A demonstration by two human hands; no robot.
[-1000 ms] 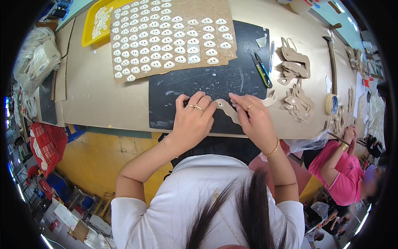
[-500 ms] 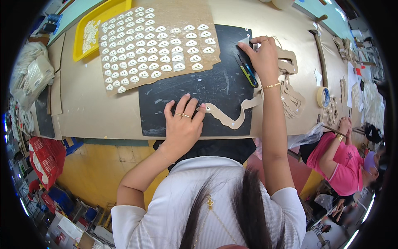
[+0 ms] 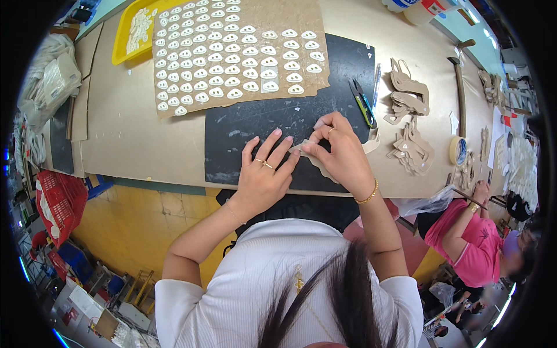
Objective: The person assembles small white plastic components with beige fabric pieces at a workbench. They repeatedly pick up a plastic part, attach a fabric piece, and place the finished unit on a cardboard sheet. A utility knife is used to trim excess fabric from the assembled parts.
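A curved beige strip point(image 3: 328, 171) lies on the black mat point(image 3: 243, 136) in front of me, partly covered by my hands. My left hand point(image 3: 264, 174) rests on the mat with its fingers spread, one fingertip at the strip's left end. Over that same end, my right hand point(image 3: 342, 152) is bent into a pinch. What sits between its thumb and fingers is too small to make out. Thread snips point(image 3: 363, 104) with green and black handles lie beyond the right hand, beside a slim pen-like stick point(image 3: 377, 84).
A brown sheet point(image 3: 278, 14) carries rows of white two-holed pieces. Behind it stands a yellow tray point(image 3: 120, 40) with more small pieces. Rightward are stacks of beige cut-outs point(image 3: 413, 152), a tape roll point(image 3: 457, 151) and a hammer point(image 3: 460, 87). A person in pink point(image 3: 467, 238) sits at the right.
My right hand has come from beside the snips, back and left, to the strip's end near my left hand. My left hand stays by that end. The whole view has shifted somewhat.
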